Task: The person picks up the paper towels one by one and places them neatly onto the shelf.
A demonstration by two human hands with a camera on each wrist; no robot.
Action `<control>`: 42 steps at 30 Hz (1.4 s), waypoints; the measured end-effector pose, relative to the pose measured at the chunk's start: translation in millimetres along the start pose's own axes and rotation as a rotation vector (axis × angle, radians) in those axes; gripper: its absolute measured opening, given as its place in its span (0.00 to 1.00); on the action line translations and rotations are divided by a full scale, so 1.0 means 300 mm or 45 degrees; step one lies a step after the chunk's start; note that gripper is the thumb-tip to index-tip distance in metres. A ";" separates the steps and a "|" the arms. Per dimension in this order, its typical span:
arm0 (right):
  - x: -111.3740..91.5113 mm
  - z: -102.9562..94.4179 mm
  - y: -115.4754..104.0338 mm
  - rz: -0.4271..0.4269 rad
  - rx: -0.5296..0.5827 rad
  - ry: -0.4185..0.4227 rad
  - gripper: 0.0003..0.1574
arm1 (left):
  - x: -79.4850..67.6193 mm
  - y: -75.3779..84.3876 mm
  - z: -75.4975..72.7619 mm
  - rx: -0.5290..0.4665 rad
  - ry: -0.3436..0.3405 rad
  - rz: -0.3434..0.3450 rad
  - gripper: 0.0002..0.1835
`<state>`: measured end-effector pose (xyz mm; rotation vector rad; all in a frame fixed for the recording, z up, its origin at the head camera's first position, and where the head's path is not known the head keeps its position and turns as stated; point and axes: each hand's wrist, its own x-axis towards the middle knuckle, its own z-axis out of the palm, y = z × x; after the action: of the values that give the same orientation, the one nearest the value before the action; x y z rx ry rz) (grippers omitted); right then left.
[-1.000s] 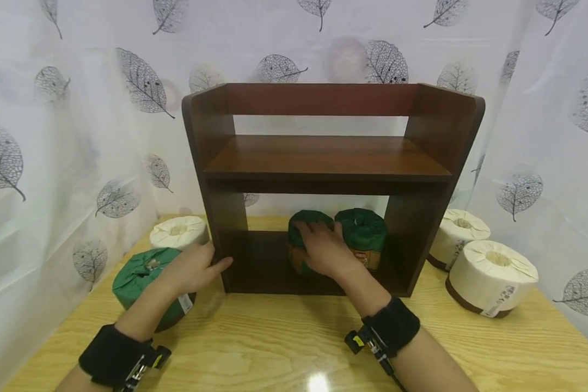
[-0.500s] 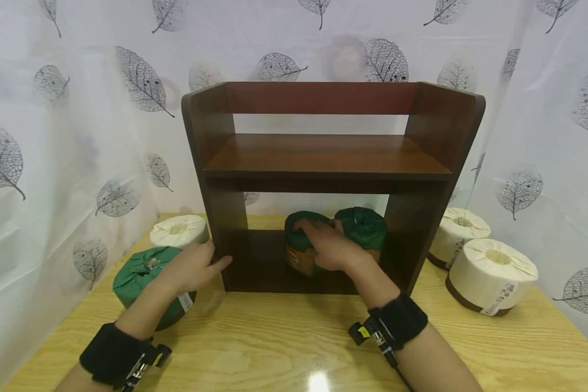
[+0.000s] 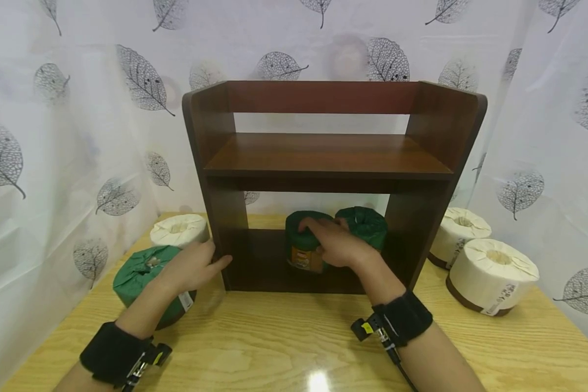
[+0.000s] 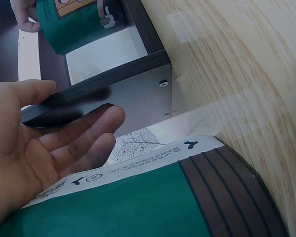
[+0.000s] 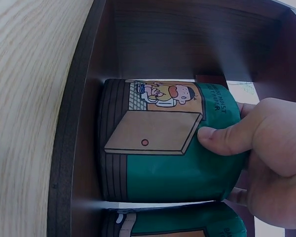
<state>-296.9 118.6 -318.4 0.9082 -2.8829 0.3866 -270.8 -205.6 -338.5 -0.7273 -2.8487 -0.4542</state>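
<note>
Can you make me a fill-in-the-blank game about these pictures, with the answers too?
1. The right hand holds a roll whose top is coloured ____.
2. Counting that one, the shelf has ____ rolls in it.
3. The left hand is at the shelf's ____ side.
4. The pair of cream rolls stands to the ____ of the shelf.

Missing words: green; two; left; right.

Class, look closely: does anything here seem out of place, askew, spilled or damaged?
Nothing stands out: the shelf stands straight, the green roll in the right hand is upright inside it, the cream rolls look undamaged, and no spill shows on the table.
</note>
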 end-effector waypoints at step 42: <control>0.022 0.017 0.049 0.202 -0.110 0.200 0.37 | -0.003 -0.004 -0.002 0.000 -0.023 -0.022 0.29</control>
<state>-310.7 125.2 -325.4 0.6090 -2.8100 0.3270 -270.7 -207.1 -338.4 -0.7111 -2.8739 -0.4527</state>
